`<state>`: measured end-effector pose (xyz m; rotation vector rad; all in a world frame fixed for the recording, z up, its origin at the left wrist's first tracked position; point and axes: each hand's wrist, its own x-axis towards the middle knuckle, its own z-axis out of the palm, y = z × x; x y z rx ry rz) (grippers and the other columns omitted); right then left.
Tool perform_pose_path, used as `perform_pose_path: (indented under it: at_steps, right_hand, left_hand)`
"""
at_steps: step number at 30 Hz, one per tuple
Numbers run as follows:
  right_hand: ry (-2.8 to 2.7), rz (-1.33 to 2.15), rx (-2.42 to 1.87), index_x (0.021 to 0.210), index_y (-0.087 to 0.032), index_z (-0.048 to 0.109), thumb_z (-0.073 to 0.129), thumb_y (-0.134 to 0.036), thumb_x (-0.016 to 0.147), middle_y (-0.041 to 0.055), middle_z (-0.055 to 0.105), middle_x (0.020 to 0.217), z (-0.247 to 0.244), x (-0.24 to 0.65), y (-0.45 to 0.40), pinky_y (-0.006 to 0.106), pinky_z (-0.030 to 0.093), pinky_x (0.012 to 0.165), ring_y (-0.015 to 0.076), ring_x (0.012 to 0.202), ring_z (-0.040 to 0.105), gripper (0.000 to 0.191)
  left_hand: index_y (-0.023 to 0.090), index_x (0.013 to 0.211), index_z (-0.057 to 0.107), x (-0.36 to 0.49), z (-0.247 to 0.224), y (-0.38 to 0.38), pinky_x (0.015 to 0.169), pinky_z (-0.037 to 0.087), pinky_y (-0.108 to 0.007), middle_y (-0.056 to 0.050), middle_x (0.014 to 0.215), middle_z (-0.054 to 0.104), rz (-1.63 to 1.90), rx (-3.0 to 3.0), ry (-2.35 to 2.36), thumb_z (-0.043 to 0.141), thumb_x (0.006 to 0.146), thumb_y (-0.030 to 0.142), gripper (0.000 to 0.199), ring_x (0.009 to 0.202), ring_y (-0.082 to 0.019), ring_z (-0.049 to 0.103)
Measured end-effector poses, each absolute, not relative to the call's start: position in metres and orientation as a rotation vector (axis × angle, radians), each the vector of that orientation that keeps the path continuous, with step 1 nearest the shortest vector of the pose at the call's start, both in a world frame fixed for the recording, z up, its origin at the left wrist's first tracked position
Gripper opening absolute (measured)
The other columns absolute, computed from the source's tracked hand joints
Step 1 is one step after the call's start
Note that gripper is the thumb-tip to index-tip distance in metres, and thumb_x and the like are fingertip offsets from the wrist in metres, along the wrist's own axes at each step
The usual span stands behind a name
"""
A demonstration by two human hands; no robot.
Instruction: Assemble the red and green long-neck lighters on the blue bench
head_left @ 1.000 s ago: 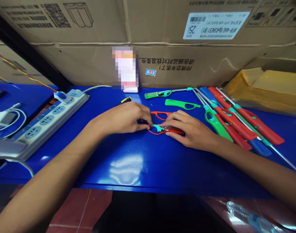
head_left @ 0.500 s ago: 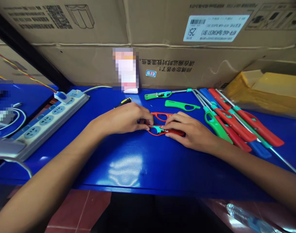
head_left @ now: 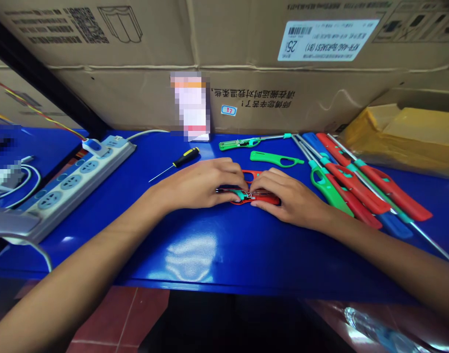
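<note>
An opened red utility lighter (head_left: pixel 269 197) lies at the middle of the blue table, with its teal trigger and thin wires exposed. My left hand (head_left: pixel 206 182) grips its trigger end between thumb and fingers. The fingertips of my right hand (head_left: pixel 288 195) pinch the body end, close to the wires. Just behind sits a loose red shell half (head_left: pixel 249 174), partly covered by my fingers. Farther back are a green shell half (head_left: pixel 274 159) and an opened green lighter (head_left: pixel 239 144) with its insides showing. A black and yellow screwdriver (head_left: pixel 186 157) rests beyond my left wrist.
Several red, green and blue lighters (head_left: pixel 360 189) are heaped on the right. A white power strip (head_left: pixel 72 181) runs along the left. A phone (head_left: pixel 193 110) leans on the large cardboard box (head_left: pixel 143 93) at the back. A brown package (head_left: pixel 415 132) stands at the back right.
My left hand has shifted right along the red lighter, closer to my right hand, and its fingers now cover the trigger area. The screwdriver shows more fully. My right hand has barely moved.
</note>
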<state>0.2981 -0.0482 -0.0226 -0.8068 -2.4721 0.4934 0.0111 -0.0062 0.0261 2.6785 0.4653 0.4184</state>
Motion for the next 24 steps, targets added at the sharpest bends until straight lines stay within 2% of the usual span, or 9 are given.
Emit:
perform_pose_path:
  at_steps: [10, 16, 20, 24]
  right_hand:
    - [-2.493, 0.486, -0.81, 0.118, -0.026, 0.071, 0.068, -0.027, 0.112, 0.0097, 0.077, 0.12, -0.0232, 0.2989, -0.0475, 0.047, 0.057, 0.1, 0.0292, 0.112, 0.069, 0.008]
    - [-2.459, 0.507, -0.859, 0.119, -0.026, 0.069, 0.073, -0.03, 0.108, 0.0088, 0.077, 0.118, -0.0249, 0.2995, -0.0474, 0.046, 0.058, 0.098, 0.0297, 0.111, 0.07, 0.012]
    - [-2.401, 0.542, -0.956, 0.122, -0.026, 0.065, 0.078, -0.034, 0.105, 0.0092, 0.076, 0.121, -0.0282, 0.3006, -0.0476, 0.044, 0.06, 0.096, 0.03, 0.113, 0.072, 0.023]
    - [-2.433, 0.507, -0.884, 0.122, -0.026, 0.066, 0.076, -0.034, 0.108, 0.0088, 0.077, 0.12, -0.029, 0.3013, -0.0466, 0.046, 0.058, 0.101, 0.0301, 0.115, 0.07, 0.019]
  left_hand:
    - [0.029, 0.131, 0.085, 0.0116, 0.0206, -0.0043, 0.107, 0.058, -0.036, -0.007, 0.126, 0.084, 0.36, 2.659, 0.438, 0.077, 0.107, 0.023, 0.026, 0.12, -0.024, 0.075]
    - [0.026, 0.13, 0.085, 0.0116, 0.022, -0.0052, 0.113, 0.057, -0.039, -0.007, 0.131, 0.084, 0.314, 2.639, 0.4, 0.071, 0.111, 0.025, 0.023, 0.124, -0.025, 0.076]
    - [0.026, 0.131, 0.084, 0.0108, 0.0221, -0.0052, 0.109, 0.058, -0.039, -0.006, 0.128, 0.085, 0.352, 2.645, 0.425, 0.074, 0.109, 0.023, 0.025, 0.121, -0.025, 0.078]
    - [0.025, 0.135, 0.083, 0.0136, 0.0224, -0.0079, 0.107, 0.059, -0.041, -0.009, 0.13, 0.085, 0.394, 2.663, 0.438, 0.071, 0.11, 0.024, 0.027, 0.121, -0.026, 0.077]
